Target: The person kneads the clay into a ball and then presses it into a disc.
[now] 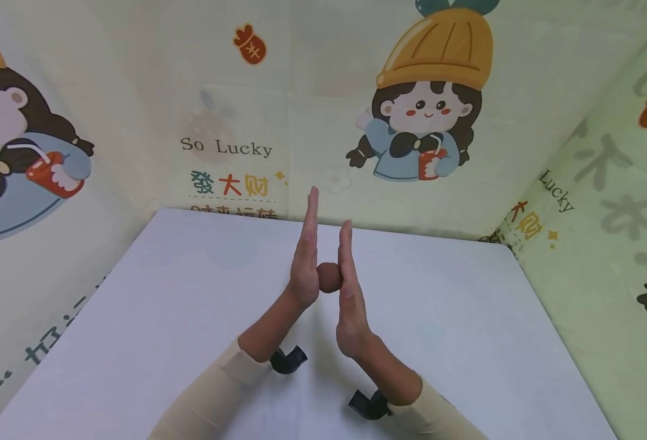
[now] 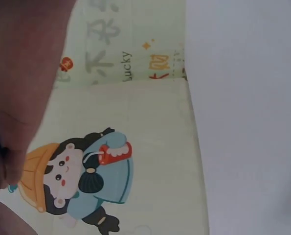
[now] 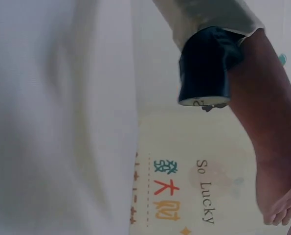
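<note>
Here, straight-fingered left hand [image 1: 304,266] and right hand [image 1: 351,305] press a brown ball [image 1: 329,278] between them; it looks round.

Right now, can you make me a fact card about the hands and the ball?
left hand: fingers straight, palm side touching the brown ball
right hand: fingers straight, palm side touching it too
ball place: between the two hands
underneath: white tabletop
behind: wall print with "So Lucky" lettering

White tabletop [image 1: 455,305] amid 3 pale walls [image 1: 323,104] with orange-hatted cartoon figures [image 1: 428,113] and "So Lucky" lettering [image 1: 226,147]
</note>
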Demonstrator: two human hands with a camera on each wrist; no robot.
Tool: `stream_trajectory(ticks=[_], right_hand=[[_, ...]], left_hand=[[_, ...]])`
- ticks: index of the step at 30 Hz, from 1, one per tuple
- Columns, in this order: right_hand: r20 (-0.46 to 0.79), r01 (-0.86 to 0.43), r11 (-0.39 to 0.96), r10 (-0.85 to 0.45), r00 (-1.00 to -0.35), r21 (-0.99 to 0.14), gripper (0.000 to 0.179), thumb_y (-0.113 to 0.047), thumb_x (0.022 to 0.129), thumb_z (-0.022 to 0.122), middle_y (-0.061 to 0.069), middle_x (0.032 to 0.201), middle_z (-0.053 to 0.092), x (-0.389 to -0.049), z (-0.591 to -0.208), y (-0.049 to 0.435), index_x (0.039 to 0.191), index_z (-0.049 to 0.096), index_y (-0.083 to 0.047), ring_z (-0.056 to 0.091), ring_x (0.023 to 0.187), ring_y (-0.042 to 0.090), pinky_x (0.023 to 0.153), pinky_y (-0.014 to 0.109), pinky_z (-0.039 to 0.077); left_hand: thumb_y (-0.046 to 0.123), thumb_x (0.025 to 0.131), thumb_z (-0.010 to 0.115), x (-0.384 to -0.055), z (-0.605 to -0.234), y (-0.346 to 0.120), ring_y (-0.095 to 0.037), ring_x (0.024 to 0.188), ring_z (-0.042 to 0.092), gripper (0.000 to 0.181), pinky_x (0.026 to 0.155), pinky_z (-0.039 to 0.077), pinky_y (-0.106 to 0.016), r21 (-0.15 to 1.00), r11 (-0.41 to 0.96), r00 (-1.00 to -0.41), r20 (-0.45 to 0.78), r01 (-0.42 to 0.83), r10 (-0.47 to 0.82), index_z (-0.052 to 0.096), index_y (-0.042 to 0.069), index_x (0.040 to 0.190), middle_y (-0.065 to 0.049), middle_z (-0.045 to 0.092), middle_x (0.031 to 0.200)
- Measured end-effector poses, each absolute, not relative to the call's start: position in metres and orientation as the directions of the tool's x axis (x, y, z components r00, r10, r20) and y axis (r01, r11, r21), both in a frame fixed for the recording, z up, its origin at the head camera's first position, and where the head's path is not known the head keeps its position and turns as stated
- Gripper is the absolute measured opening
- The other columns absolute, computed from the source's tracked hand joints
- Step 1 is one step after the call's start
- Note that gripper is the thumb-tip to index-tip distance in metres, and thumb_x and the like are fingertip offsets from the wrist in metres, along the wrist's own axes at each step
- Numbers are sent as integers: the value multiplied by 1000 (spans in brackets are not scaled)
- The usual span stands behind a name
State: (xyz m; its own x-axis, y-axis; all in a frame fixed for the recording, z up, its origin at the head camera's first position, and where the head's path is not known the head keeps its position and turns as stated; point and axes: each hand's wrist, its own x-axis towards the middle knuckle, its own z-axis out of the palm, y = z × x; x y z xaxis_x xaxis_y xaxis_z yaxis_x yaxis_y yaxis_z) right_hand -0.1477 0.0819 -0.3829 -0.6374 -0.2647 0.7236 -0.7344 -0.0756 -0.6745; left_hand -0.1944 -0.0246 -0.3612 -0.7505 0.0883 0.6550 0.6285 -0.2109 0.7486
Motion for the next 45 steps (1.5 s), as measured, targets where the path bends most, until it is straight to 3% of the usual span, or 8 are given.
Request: stream_trajectory(ticks=[14,18,20,22,30,33,36,45], right_hand=[[767,-774,-58,-204,-609,-630,82,-57,112,16,11,176,-8,-146,-358,87,166,-3,1,-7,160,33,126,51,1],[771,-779,-36,-178,-611,-626,83,-58,111,16,10,176,-7,-150,-354,91,166,-3,1,-8,161,32,126,51,1],[773,-781,-33,-170,-611,-624,84,-58,111,16,10,176,-8,-152,-351,93,166,-3,2,-9,161,30,126,52,1],[774,-781,-31,-163,-612,-624,84,-59,111,16,9,176,-9,-154,-349,95,165,-4,2,-10,160,29,126,52,0],[787,-788,-35,-96,-609,-614,84,-57,112,21,7,176,-6,-168,-345,108,165,-2,3,-10,161,26,126,48,-6],[790,-791,-37,-85,-607,-611,82,-56,112,22,7,176,-6,-173,-346,113,166,-1,1,-10,161,26,126,48,-5],[790,-790,-35,-78,-608,-612,81,-55,112,23,7,176,-5,-176,-348,116,167,0,0,-10,161,26,127,49,-3],[764,-761,-81,-120,-634,-644,81,-56,112,22,6,176,-8,-181,-358,118,168,-2,-3,-10,161,25,126,52,6]], left_hand=[[25,110,10,-195,-387,-14,-15,160,-6,62,125,-1,-55,807,-198,-762,591,557,264,1,12,170,-1,-4,177],[26,110,10,-190,-393,-8,-12,157,10,62,125,7,-46,820,-205,-761,572,535,306,2,14,170,2,-3,176],[28,111,9,-187,-395,-5,-9,129,47,61,114,30,-37,832,-216,-767,555,512,321,2,16,171,-5,43,161],[29,112,9,-184,-397,-3,-7,88,52,60,100,38,-31,842,-224,-773,540,492,332,3,18,171,-12,67,107],[37,114,9,-174,-398,5,-11,91,45,61,123,14,-44,852,-223,-772,523,474,361,2,16,170,-11,55,93],[44,114,11,-170,-395,8,-16,112,52,64,123,14,-46,847,-218,-761,532,485,373,1,16,170,-6,60,127],[48,114,12,-166,-392,9,-18,157,14,67,127,3,-48,836,-206,-746,548,510,379,0,14,170,5,6,176],[51,113,13,-158,-381,11,-17,160,0,72,126,1,-54,811,-239,-728,585,535,357,-2,9,169,2,-4,177]])
